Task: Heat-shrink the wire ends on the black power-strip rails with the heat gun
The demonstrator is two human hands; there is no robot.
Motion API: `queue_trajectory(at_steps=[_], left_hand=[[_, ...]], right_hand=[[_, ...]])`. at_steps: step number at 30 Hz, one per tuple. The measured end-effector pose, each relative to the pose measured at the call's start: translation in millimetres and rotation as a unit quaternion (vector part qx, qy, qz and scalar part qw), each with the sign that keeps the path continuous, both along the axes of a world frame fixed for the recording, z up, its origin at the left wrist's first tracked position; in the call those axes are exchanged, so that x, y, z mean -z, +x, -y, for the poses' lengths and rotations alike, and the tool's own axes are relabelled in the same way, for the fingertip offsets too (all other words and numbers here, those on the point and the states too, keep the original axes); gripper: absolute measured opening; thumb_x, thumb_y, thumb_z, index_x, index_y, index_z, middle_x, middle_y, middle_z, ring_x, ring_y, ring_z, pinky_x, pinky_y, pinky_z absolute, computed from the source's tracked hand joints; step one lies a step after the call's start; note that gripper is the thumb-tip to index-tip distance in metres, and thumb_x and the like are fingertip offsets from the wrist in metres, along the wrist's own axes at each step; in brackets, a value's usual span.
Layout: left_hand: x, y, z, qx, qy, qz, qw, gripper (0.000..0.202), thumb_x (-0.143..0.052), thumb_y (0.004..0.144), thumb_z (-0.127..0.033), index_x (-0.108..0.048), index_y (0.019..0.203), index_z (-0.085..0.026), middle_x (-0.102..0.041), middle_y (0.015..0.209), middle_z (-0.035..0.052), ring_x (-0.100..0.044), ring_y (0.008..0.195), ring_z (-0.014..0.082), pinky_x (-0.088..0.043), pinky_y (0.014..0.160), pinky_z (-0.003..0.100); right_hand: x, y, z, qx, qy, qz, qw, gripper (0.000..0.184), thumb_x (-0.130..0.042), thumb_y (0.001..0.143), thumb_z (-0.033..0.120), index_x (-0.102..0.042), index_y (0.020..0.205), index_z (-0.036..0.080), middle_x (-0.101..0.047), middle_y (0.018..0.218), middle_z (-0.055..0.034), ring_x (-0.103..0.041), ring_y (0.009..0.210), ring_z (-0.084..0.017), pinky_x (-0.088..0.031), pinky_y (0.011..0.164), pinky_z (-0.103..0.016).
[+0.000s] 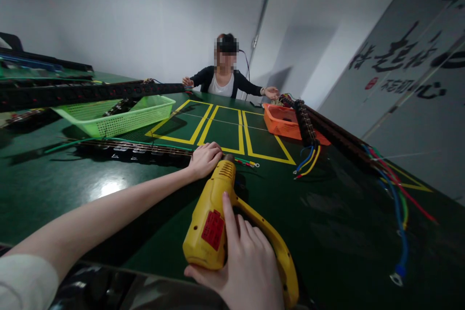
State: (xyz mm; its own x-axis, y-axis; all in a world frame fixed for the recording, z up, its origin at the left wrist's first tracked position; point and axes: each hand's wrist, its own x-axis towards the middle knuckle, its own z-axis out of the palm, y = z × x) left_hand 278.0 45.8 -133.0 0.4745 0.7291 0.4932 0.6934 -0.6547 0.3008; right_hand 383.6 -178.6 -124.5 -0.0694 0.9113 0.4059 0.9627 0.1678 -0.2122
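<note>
My right hand [241, 256] is wrapped round the grip of a yellow electric screwdriver [212, 213] with a red label, its tip pointing away from me toward the end of a long black power strip [138, 149]. That end of the strip lies under my left hand [204, 159], whose fingers are curled closed on it right beside the tool's nose. Short red, green and yellow wires [247, 162] stick out just right of the tip.
A green basket [119, 115] stands at left and an orange basket [281, 120] at right on the dark green table [327, 213] with yellow marked boxes. More strips with coloured wires [395, 189] lie at right. A person [227, 80] sits across.
</note>
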Motion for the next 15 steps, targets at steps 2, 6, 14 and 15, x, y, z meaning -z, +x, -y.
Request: queue_trajectory(at_steps=[2,6,14,15], left_hand=[[0.4,0,0,0.001,0.005,0.005,1.000,0.039,-0.027,0.096,-0.032,-0.063,0.086,-0.020,-0.060,0.102,0.0006,-0.054,0.093,0.0161,-0.039,0.084,0.032],[-1.0,-1,2,0.008,0.003,0.010,1.000,0.042,-0.024,0.096,-0.030,-0.064,0.086,-0.020,-0.059,0.101,0.0008,-0.054,0.093,0.0157,-0.038,0.085,0.031],[-0.8,-1,2,0.006,-0.004,0.024,1.000,0.042,-0.025,0.097,-0.031,-0.065,0.085,-0.021,-0.060,0.100,-0.0006,-0.054,0.093,0.0155,-0.038,0.081,0.030],[-0.6,-1,1,0.005,-0.004,0.025,1.000,0.043,-0.025,0.097,-0.031,-0.064,0.085,-0.021,-0.060,0.100,-0.0006,-0.054,0.093,0.0155,-0.038,0.081,0.031]], right_hand=[[0.7,3,1,0.003,-0.007,-0.004,1.000,0.130,-0.072,0.044,0.071,-0.007,0.146,0.022,-0.062,0.098,-0.0080,-0.058,0.082,-0.028,-0.049,0.074,-0.044],[0.9,15,3,0.013,-0.004,0.001,1.000,0.132,-0.075,0.043,0.067,-0.006,0.146,0.024,-0.063,0.103,-0.0079,-0.059,0.084,-0.028,-0.049,0.075,-0.045],[-4.3,57,10,0.036,0.027,0.082,0.996,0.114,-0.066,0.060,0.067,-0.008,0.146,0.020,-0.065,0.102,-0.0084,-0.064,0.082,-0.026,-0.053,0.067,-0.038],[-4.9,60,11,0.042,0.034,0.094,0.994,0.113,-0.066,0.061,0.066,-0.008,0.146,0.019,-0.065,0.104,-0.0089,-0.064,0.083,-0.026,-0.053,0.067,-0.038]])
